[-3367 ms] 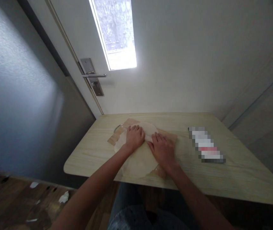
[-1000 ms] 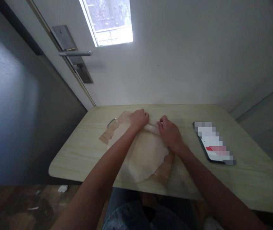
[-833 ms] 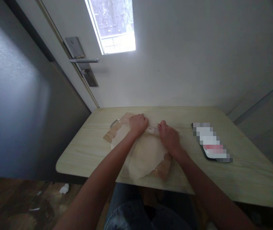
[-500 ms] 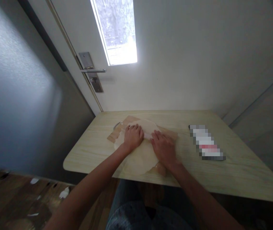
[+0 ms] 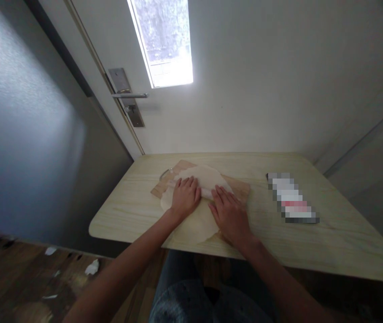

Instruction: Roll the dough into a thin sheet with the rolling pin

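A thin, pale sheet of dough (image 5: 194, 229) is spread over a wooden cutting board (image 5: 241, 187) and hangs past parts of its edge. Across the dough lies a slim, light rolling pin (image 5: 206, 193), seen best between my hands. My left hand (image 5: 185, 197) is closed over its left part, fingers bent across the top. On its right part, my right hand (image 5: 230, 213) grips from above, fingers reaching over it. Both palms hide much of the pin. A metal ring handle (image 5: 165, 173) sticks out at the board's far left corner.
The light wooden table (image 5: 120, 211) stands against a white door (image 5: 245, 89) with a metal handle (image 5: 131, 95). To the right lies a flat, phone-like object (image 5: 292, 199), blurred by pixels. White scraps (image 5: 92, 267) litter the floor at lower left.
Both hands have shifted slightly toward me with the rolling pin, and their fingers are straighter than before. The view has tilted a little.
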Available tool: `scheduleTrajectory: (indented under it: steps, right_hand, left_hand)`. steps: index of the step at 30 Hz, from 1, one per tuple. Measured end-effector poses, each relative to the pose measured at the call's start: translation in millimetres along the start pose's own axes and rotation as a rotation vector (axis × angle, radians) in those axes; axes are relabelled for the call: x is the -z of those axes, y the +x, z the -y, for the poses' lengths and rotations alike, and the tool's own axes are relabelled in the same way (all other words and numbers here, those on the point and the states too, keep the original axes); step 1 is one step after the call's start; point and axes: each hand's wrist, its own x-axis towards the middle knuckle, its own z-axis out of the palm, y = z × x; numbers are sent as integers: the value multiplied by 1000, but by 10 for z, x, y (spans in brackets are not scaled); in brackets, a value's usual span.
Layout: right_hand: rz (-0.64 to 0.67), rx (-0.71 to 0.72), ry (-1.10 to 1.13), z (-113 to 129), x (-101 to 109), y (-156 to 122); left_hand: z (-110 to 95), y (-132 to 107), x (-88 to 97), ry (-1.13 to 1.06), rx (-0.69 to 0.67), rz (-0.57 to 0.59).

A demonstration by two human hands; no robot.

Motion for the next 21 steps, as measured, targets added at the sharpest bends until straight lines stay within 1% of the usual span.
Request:
scheduleTrajectory:
  steps: [13,17,21]
  right_hand:
    - [78,-125,-102,-167,-93,383]
    - [119,-145,-83,-273,-118,512]
    - [166,-161,-66,-379,-145,646]
  left_hand:
    - [-49,459,-146,-5,64,14]
    - [-53,649,-187,-44,73,42]
    - [-57,844,-217,-79,109,96]
